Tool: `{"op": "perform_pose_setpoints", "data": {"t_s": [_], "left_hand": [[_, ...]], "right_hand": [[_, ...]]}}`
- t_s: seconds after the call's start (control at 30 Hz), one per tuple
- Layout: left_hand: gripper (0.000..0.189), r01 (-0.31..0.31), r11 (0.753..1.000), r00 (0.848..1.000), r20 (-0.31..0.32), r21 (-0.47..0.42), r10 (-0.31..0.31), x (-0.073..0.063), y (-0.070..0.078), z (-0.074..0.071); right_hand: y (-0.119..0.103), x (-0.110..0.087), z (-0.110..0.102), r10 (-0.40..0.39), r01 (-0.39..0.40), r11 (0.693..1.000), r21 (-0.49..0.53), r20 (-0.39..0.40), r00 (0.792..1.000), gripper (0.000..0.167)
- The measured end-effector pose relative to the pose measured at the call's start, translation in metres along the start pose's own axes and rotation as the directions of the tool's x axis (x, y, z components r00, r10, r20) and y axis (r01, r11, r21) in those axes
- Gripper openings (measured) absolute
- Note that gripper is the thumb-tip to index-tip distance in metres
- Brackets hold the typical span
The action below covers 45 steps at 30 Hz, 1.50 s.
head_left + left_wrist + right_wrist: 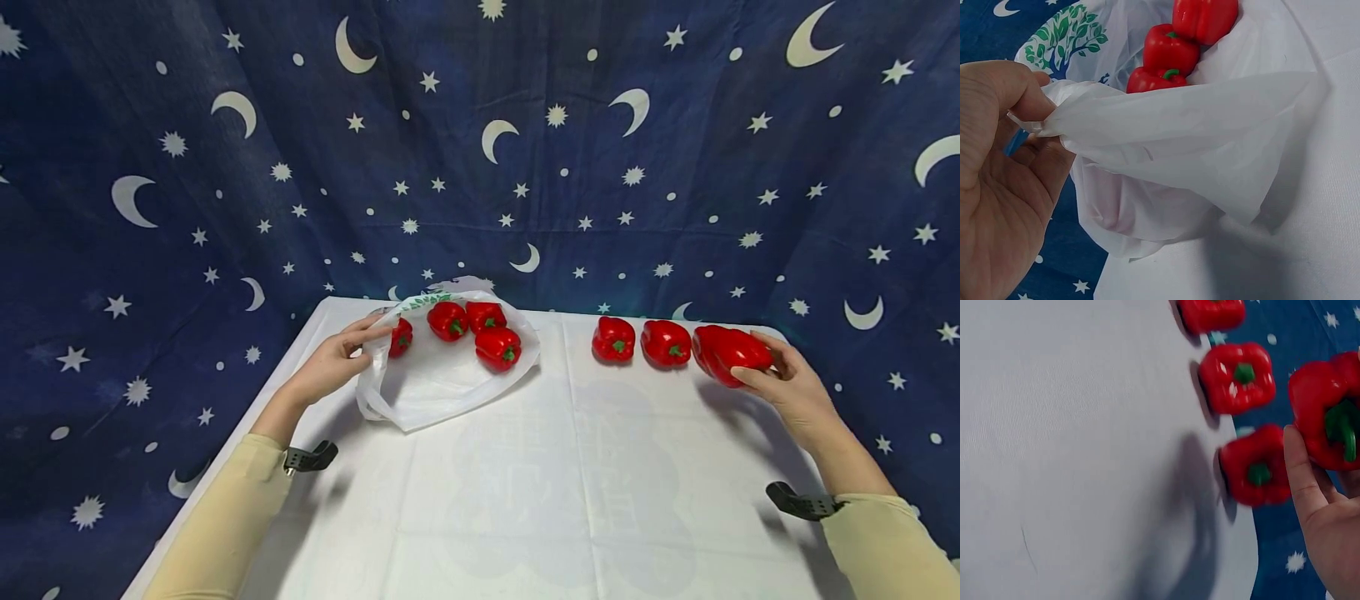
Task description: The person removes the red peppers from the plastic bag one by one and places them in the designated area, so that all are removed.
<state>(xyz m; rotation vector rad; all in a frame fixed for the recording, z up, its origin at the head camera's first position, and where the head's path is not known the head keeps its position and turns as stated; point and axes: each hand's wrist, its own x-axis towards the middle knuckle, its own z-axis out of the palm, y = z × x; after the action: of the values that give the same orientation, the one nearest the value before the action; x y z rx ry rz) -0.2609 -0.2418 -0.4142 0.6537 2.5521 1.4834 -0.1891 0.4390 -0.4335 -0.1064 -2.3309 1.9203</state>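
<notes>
My left hand (333, 367) pinches the rim of a white plastic bag (435, 404), which lies with its mouth open toward me. Several red bell peppers (498, 348) rest inside it; a fold of the bag hides part of them in the left wrist view. In my right hand (798, 396) is another red bell pepper (1329, 415), gripped between thumb and fingers and raised off the table, green stem showing. It overlaps the rightmost bell pepper (1259, 465) of a row standing on the table. Two more bell peppers (613, 340) complete that row to the left.
A white cloth covers the table (510, 508), and its far edge runs just behind the peppers. Beyond it hangs a dark blue curtain (480, 217) with moons and stars. A green tree print (1066, 37) shows on the bag.
</notes>
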Motion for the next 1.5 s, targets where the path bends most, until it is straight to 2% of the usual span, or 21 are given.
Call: {"op": "perform_pose_setpoints", "data": {"t_s": [0.1, 0.23, 0.43, 0.63, 0.8, 0.93, 1.1, 1.27, 1.5], "left_hand": [[0.050, 0.004, 1.000, 1.000, -0.001, -0.006, -0.004, 0.000, -0.001, 0.000], [0.050, 0.008, 1.000, 1.000, -0.004, -0.010, -0.008, -0.001, -0.002, 0.000], [0.051, 0.009, 1.000, 1.000, -0.005, -0.011, -0.009, -0.001, -0.001, 0.000], [0.050, 0.002, 1.000, 1.000, -0.008, -0.001, -0.002, -0.003, 0.000, 0.001], [0.052, -0.005, 1.000, 1.000, -0.015, 0.017, 0.005, -0.004, 0.001, 0.002], [0.053, 0.001, 1.000, 1.000, -0.027, 0.018, 0.000, -0.004, 0.001, 0.002], [0.052, 0.003, 1.000, 1.000, -0.025, 0.021, -0.002, -0.004, 0.000, 0.002], [0.052, 0.012, 1.000, 1.000, -0.018, 0.023, -0.012, -0.003, 0.000, 0.002], [0.054, 0.013, 1.000, 1.000, -0.019, 0.028, -0.013, -0.002, 0.001, 0.003]], "right_hand": [[0.007, 0.001, -0.011, 0.047, -0.046, 0.999, 0.021, -0.066, 0.997, 0.085], [0.018, 0.000, -0.026, 0.101, -0.093, 0.994, 0.061, -0.137, 0.985, 0.083], [0.032, -0.003, -0.043, 0.145, -0.123, 0.987, 0.105, -0.229, 0.963, 0.079], [0.038, -0.001, -0.053, 0.199, -0.178, 0.979, 0.095, -0.297, 0.934, 0.090], [0.040, 0.003, -0.061, 0.217, -0.236, 0.972, -0.023, -0.317, 0.923, 0.095], [0.040, 0.010, -0.065, 0.227, -0.286, 0.946, -0.153, -0.320, 0.920, 0.098], [0.045, 0.022, -0.067, 0.265, -0.336, 0.924, -0.185, -0.326, 0.908, 0.099], [0.050, 0.033, -0.065, 0.276, -0.354, 0.917, -0.186, -0.346, 0.897, 0.096], [0.052, 0.046, -0.061, 0.259, -0.356, 0.903, -0.240, -0.355, 0.898, 0.091]]}}
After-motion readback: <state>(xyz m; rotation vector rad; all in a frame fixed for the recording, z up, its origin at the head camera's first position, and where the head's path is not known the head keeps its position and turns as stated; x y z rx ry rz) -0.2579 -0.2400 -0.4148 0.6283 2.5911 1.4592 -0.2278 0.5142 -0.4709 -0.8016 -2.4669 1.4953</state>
